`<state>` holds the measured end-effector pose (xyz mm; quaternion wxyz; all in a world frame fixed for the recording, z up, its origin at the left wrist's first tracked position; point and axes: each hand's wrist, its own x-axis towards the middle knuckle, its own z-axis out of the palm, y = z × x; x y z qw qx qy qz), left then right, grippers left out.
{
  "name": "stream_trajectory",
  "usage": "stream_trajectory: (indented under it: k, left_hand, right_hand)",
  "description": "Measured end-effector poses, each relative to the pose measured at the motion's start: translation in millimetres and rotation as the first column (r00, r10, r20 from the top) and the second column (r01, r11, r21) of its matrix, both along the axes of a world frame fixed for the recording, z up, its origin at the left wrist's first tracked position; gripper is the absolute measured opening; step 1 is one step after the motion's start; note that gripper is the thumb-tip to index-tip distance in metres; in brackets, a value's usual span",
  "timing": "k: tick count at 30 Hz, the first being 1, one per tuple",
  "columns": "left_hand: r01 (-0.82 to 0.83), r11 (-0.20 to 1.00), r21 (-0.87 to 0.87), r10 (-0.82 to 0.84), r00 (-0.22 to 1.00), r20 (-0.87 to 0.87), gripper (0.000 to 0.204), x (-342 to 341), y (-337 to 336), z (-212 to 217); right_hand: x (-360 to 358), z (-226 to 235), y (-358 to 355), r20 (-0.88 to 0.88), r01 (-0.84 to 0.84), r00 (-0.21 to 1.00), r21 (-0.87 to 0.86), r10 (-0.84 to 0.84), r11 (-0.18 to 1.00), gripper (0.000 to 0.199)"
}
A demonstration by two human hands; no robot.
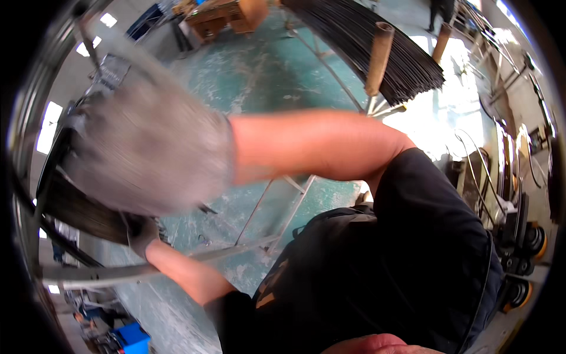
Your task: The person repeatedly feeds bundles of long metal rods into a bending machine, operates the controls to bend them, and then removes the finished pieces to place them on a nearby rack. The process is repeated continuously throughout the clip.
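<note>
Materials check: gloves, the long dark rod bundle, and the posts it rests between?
Gloves: grey knit fabric, fuzzy and motion-blurred. Rod bundle: likely bare steel wire, thin, dark, slightly glossy strands. Posts: brown and matte, possibly wood or rusted tube; cannot tell which.

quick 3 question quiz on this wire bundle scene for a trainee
1. True or false: both hands wear grey gloves.
2. Which hand is blurred, close to the camera? A) left B) right
3. What colour is the floor?

Key:
1. True: right hand and left hand are gloved.
2. B; the left hand sits lower, at the dark wire bundle.
3. Green: floor.
</note>
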<state>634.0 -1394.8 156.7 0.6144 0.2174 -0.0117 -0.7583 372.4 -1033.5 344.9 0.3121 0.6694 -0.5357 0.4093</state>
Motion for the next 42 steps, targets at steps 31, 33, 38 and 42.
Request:
stream_trajectory:
  k: [31,33,38,42]
  left_hand:
    - [0.893,-0.23,-0.388,0.419,0.451,0.788,0.017,-906,625,-81]
    - [0.896,-0.272,-0.351,0.549,0.444,0.708,0.015,-930,632,-126]
    - [0.856,-0.287,-0.43,0.566,0.513,0.645,0.015,-937,650,-125]
    - [0.823,-0.293,-0.487,0.537,0.563,0.628,0.011,-943,652,-123]
  right_hand:
    - [-741,-534,619,0.047,0.305,-0.461,0.946,-0.886,-0.108,0.081]
    - [-750,-536,607,-0.039,0.278,-0.442,0.944,-0.896,-0.178,0.083]
    - [-761,-557,620,-0.086,0.273,-0.32,0.945,-0.943,-0.179,0.048]
    - [-770,-529,621,-0.075,0.209,-0.229,0.97,-0.971,-0.124,0.023]
